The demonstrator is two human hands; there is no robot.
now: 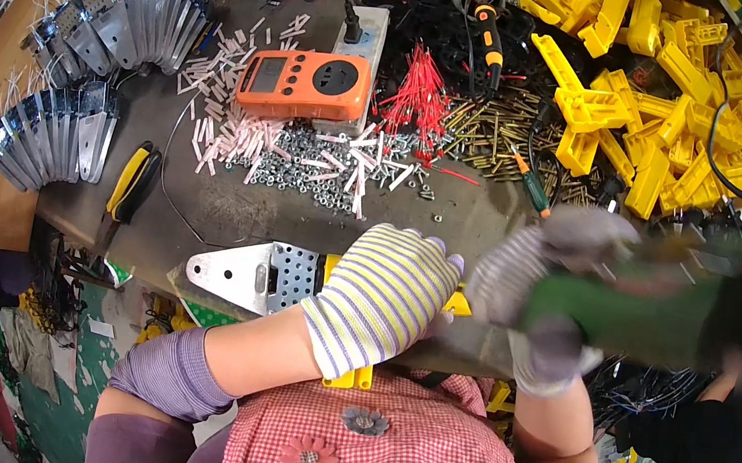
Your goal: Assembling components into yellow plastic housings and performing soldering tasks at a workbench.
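Note:
My left hand, in a yellow, white and purple striped glove, is closed over a yellow plastic part at the front of the bench. Out from under that hand, on the left, reaches a tapered silver metal plate with a perforated section. The hand covers where plate and plastic meet. My right hand, also gloved and smeared by motion, is wrapped round a green power tool to the right of the left hand. The blur hides the tool's tip and exact kind.
An orange multimeter stands among white tubes and nuts. Beyond lie red-tipped leads, brass-coloured screws, a screwdriver and piled yellow plastic parts. Metal plates fan out left, near yellow-black pliers.

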